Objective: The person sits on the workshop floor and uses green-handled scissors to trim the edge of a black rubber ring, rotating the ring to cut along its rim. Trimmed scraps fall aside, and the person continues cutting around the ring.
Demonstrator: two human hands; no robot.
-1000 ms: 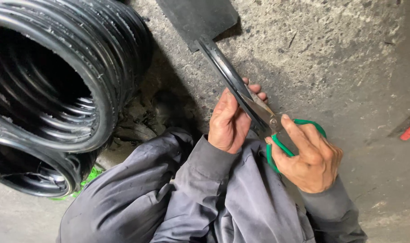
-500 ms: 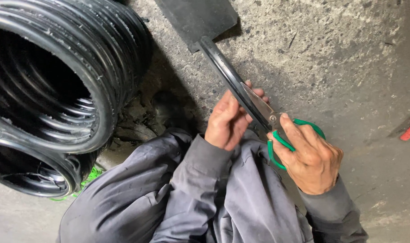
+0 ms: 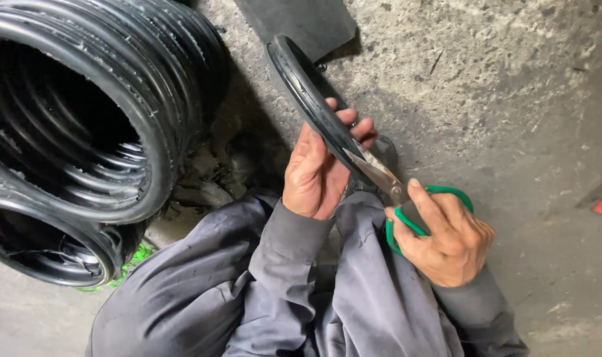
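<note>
On a rough concrete floor [image 3: 486,86], left hand [image 3: 317,175] grips a black rubber strip [image 3: 307,92]; right hand [image 3: 446,238] fingers clasp green-handled scissors [image 3: 393,192], blades biting in, cut unfinished

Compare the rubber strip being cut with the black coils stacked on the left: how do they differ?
The rubber strip is one narrow curved length, gripped by the left hand and met by the green-handled scissors in the right hand. The black coils are many rings bundled into a big hollow stack on the concrete floor, untouched. Both look black and rubbery.

Glossy black rubber strip [image 3: 307,92], rough concrete floor [image 3: 486,86]
</note>
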